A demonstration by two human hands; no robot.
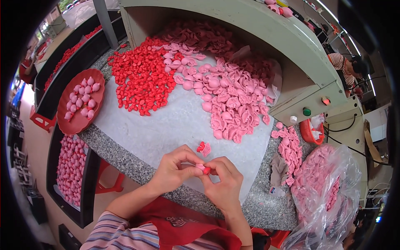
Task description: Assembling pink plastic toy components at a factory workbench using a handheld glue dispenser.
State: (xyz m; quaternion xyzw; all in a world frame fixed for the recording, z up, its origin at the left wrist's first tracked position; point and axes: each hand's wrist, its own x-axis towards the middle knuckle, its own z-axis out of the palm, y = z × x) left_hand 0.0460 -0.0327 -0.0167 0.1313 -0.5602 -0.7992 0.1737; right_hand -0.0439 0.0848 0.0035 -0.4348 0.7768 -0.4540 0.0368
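Observation:
My left hand (177,166) and my right hand (225,178) meet near the front of a white sheet. Both are closed, with thumbs and fingertips pinching a small pink-and-red molded piece (201,166) between them. The fingers partly cover it. Just beyond the fingertips lie a loose red piece (201,146) and a pink shell with a ruffled edge (206,150). Farther off on the sheet are a heap of small glossy red pieces (143,81) and, to its right, a wide heap of pink shells (239,100), some round and some with ruffled rims.
A reddish plate (77,125) at the left holds round pink pieces. Below it stands a black tray (88,191) full of pink-and-red pieces. A pale metal housing (250,16) arches over the heaps. At right are a red basket (307,135) and a clear plastic bag (333,183) of pink shells.

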